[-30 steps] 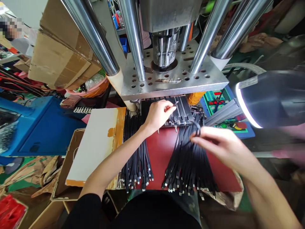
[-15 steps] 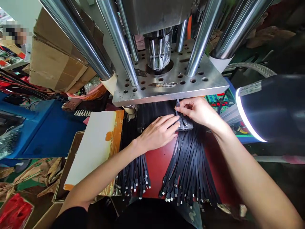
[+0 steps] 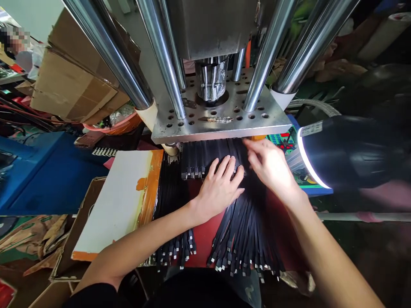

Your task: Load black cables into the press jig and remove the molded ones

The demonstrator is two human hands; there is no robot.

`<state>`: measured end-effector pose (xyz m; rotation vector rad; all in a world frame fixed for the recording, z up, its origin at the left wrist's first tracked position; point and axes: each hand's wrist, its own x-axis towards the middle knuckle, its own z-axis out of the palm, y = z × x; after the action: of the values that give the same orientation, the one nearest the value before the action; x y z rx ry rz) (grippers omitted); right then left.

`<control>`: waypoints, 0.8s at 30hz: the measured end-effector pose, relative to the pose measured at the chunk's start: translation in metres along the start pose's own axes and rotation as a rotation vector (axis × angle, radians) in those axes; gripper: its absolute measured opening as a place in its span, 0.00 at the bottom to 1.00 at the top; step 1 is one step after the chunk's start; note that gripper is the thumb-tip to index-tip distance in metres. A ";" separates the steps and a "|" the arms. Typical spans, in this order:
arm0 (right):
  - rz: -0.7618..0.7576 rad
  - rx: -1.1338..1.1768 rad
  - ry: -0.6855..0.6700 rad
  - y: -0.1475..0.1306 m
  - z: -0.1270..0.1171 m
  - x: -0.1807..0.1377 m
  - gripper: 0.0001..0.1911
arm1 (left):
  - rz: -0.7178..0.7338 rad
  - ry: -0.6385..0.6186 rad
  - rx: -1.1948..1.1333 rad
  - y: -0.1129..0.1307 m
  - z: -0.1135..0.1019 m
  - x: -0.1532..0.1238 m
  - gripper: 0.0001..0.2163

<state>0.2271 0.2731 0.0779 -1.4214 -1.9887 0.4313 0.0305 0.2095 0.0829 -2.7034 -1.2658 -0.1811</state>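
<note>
1. A single camera rides on the person's head and looks forward and steeply down, along their own forearms, onto the desk.
2. It sits close to the work: the left hand and right hand take the middle of the frame, just below the press plate.
3. The steel columns splay out toward 11, 12 and 1 o'clock, as a wide lens near the machine shows them.
4. A lamp crowds in at 3 o'clock, and cardboard boxes sit at 10 o'clock.
5. The person's dark torso edges the frame at 6 o'clock.
</note>
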 end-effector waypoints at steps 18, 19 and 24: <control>0.010 -0.316 -0.116 -0.004 0.020 0.083 0.23 | -0.237 -0.118 -0.308 -0.068 -0.003 0.106 0.20; 0.006 -0.293 -0.100 -0.007 0.018 0.087 0.23 | -0.243 -0.119 -0.313 -0.069 -0.004 0.111 0.20; -0.020 -0.209 -0.033 -0.029 -0.004 0.017 0.25 | -0.133 0.015 -0.450 -0.054 -0.040 0.043 0.20</control>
<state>0.2056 0.2778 0.1038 -1.5268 -2.1238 0.2448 0.0145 0.2680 0.1343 -2.9659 -1.5622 -0.5637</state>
